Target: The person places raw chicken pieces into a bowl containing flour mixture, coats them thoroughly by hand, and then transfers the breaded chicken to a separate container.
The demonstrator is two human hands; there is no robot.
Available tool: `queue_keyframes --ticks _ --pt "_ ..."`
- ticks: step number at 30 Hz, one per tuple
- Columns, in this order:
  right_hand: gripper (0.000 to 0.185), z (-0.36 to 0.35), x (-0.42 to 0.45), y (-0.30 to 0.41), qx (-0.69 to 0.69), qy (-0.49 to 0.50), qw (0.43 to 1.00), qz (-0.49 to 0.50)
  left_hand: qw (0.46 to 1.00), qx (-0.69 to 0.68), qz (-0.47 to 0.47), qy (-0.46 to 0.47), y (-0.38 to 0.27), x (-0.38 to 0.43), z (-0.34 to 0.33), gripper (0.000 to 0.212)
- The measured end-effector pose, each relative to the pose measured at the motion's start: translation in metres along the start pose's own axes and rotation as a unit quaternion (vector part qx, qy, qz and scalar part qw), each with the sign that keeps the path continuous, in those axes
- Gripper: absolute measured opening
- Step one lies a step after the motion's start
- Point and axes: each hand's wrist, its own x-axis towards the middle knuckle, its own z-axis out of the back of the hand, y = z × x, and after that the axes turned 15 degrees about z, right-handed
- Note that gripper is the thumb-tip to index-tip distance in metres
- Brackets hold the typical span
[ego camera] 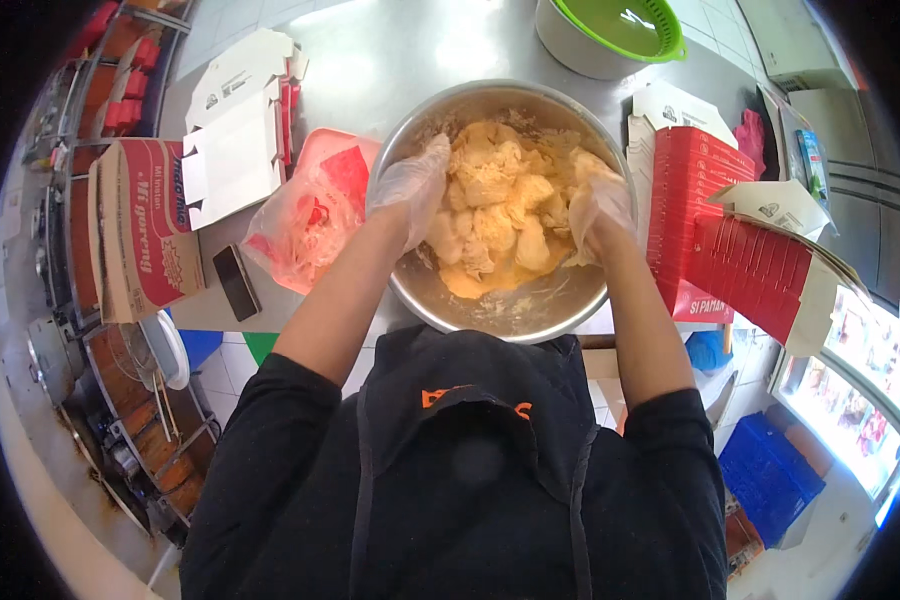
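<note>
A large stainless steel bowl point(495, 319) stands on the metal table before me, holding pieces of battered raw meat, apparently chicken point(495, 195), with wet orange-yellow batter around them. My left hand point(420, 187), in a clear plastic glove, reaches over the bowl's left side and touches the left edge of the pile. On the right side my right hand point(598, 199), gloved the same way, lies against the pile with batter on its fingers. The fingertips of both hands are partly hidden in the food, so their grip is unclear.
A pink tray point(345, 139) with a plastic bag point(307, 225), a phone point(236, 282), flat white cartons point(232, 165) and a cardboard box point(146, 229) lie left. Red cartons point(697, 202) stand right. Behind is a white tub point(581, 45) with a green strainer point(671, 45).
</note>
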Motion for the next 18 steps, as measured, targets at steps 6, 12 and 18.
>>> queue_keyframes --ticks 6,12,18 --pt "0.046 -0.008 0.075 0.044 0.293 0.04 0.953 -0.068 0.927 -0.239 0.13 0.26 -0.035 0.029 -0.022 0.065" --pt "0.054 -0.012 0.074 0.078 0.633 0.007 0.764 -0.126 0.887 -0.327 0.053 0.323 -0.02 0.049 -0.042 0.071" --pt "0.045 0.049 0.001 0.099 0.073 0.022 0.983 0.165 0.984 -0.086 -0.104 0.118 0.015 0.029 0.01 0.075"
